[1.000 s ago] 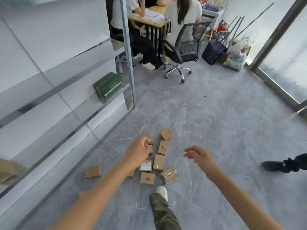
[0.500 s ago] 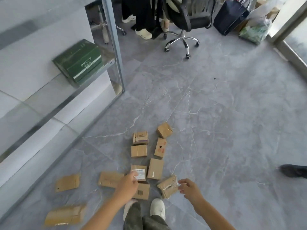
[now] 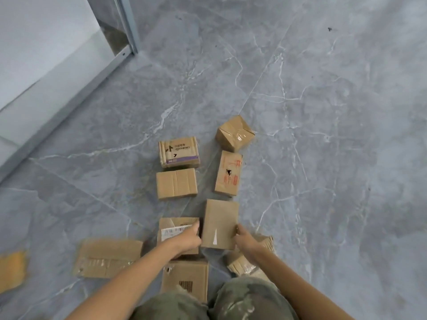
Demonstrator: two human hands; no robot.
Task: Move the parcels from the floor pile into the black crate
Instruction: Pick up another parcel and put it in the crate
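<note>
Several small cardboard parcels lie scattered on the grey marble floor. A plain brown parcel (image 3: 219,224) stands in the middle of the pile. My left hand (image 3: 187,237) grips its left edge and my right hand (image 3: 244,237) grips its right edge. Under my left hand lies a parcel with a white label (image 3: 172,226). A barcode parcel (image 3: 187,277) sits by my knees, and a taped, crumpled one (image 3: 248,264) is partly hidden by my right forearm. Farther off are a purple-striped parcel (image 3: 179,152), a plain one (image 3: 176,183), a red-printed one (image 3: 228,173) and a dented one (image 3: 234,132). No black crate is in view.
A metal shelf frame (image 3: 129,24) with a white panel runs along the left. A flat cardboard piece (image 3: 108,257) and a blurred yellowish one (image 3: 11,269) lie at lower left. Open floor spreads to the right. My camouflage-trousered knees (image 3: 208,303) fill the bottom edge.
I have crouched lower and the view has tilted down onto the pile. Both hands have moved from neighbouring parcels onto the sides of the plain brown parcel.
</note>
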